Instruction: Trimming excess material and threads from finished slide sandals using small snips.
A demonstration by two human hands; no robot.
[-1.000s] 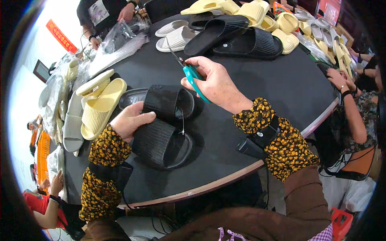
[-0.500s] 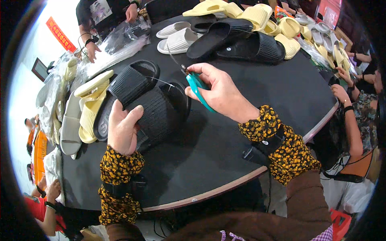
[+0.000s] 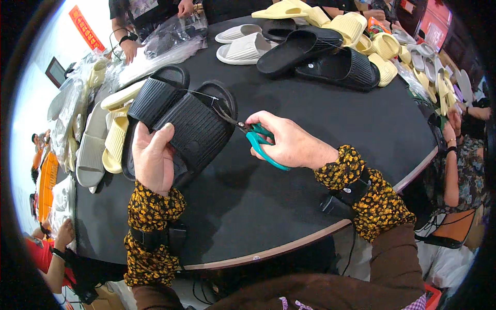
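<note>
A pair of black ribbed slide slippers (image 3: 199, 129) is gripped at the near end by my left hand (image 3: 153, 161), thumb on top and fingers partly hidden behind. A thin, pale plastic tie (image 3: 201, 94) links the two slippers near their openings. My right hand (image 3: 297, 144) is closed around teal-handled scissors (image 3: 268, 161). Their dark blades reach the right slipper's opening, close to the hanging end of the tie. Whether the blades touch the tie, I cannot tell.
On the dark round table (image 3: 289, 217), yellow slippers (image 3: 118, 142) and grey slippers (image 3: 92, 157) lie at left by plastic bags (image 3: 70, 116). Black slippers (image 3: 338, 67), white slippers (image 3: 245, 49) and yellow ones lie at the back. Other people's hands (image 3: 130, 49) show around the rim.
The scissors have swung from pointing up, away from the slippers, to pointing left at the tie. My right hand has come lower. The slippers are tilted more toward me in the left hand.
</note>
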